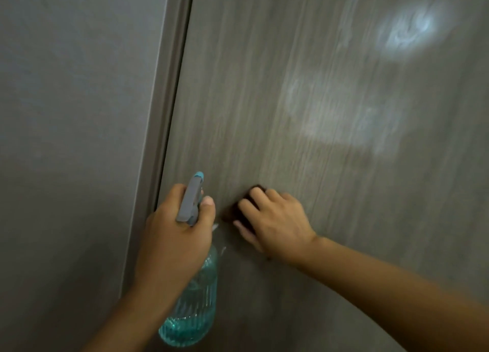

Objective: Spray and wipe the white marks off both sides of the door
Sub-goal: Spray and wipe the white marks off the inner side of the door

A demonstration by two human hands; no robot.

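- Nearest the camera, the left hand was wrapped round the neck of the spray bottle, thumb beside the grey trigger head; the ribbed clear body with blue liquid hung below the fist, and the nozzle pointed up and toward the door.
- Just to the right of it, nearly touching, the right hand lay flat against the door with fingers spread over a dark cloth — only its edges showed under the fingertips, so what kind of pad it was could not be told.
- The step in hand looked like wiping: the cloth was pressed to the panel low down, beside the door frame that ran up to the left of both hands.
- Above and to the right of the right hand sat a broad faint white smear, seemingly half-rubbed.
- Farther up and right again was a brighter white mark, well apart from the cloth.
- The next move probably called for carrying the cloth up and right onto those patches — perhaps with a fresh spray first, which meant aiming the nozzle higher.
- This side looked unfinished.
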